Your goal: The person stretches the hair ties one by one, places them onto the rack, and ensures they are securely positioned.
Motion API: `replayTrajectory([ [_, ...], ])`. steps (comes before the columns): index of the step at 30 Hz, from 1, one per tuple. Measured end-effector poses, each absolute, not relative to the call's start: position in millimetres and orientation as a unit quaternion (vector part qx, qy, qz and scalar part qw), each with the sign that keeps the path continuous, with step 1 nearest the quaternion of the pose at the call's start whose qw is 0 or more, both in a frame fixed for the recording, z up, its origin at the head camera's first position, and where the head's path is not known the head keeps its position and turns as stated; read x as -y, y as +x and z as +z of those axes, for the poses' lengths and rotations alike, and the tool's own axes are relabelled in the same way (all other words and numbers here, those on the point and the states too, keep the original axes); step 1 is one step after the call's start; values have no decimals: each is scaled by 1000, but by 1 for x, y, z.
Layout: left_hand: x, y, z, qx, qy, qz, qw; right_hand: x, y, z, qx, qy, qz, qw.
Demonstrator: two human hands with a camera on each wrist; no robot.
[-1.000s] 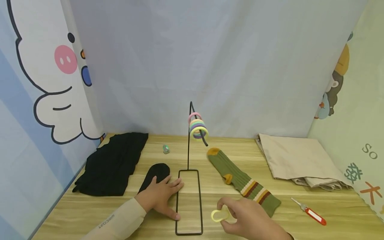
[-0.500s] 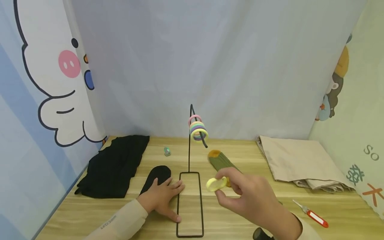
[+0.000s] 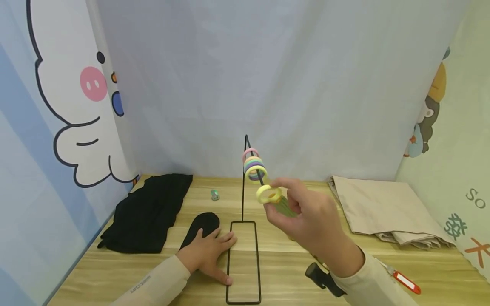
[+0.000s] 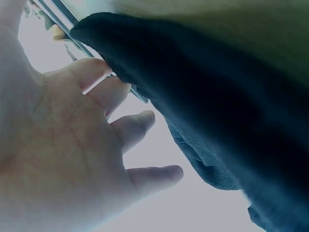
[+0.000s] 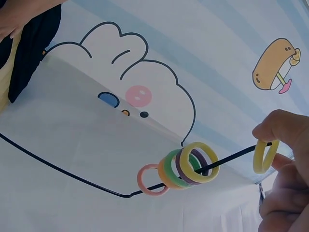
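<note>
Pale curtain backdrop, light wooden tabletop (image 3: 383, 272). Right hand (image 3: 306, 216) pinching soft yellow hair ring (image 3: 269, 194) just off the tip of thin black wire stand (image 3: 243, 199); five pastel rings (image 3: 254, 165) already threaded, this one not yet on. Left hand (image 3: 208, 250) spread flat, steadying the stand's base beside black sock (image 3: 200, 225).

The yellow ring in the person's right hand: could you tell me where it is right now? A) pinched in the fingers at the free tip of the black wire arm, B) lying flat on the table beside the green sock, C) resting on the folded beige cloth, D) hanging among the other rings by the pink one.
A: the right hand pinches the yellow ring at the tip of the wire arm, apart from the stacked rings.
</note>
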State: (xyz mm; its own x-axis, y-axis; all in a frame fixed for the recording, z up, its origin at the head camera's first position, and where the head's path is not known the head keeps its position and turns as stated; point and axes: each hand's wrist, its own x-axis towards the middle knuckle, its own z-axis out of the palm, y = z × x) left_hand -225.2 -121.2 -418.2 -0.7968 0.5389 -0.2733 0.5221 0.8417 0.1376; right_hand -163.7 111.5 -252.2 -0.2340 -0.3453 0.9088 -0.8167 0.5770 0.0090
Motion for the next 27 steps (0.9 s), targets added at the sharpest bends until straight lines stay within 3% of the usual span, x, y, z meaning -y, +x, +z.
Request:
replayTrajectory([
  [17, 121, -223, -414, -949, 274, 30, 151, -104, -172, -255, 765, 374, 226, 473],
  [27, 123, -226, -418, -946, 281, 37, 155, -111, -172, -236, 771, 371, 243, 456],
])
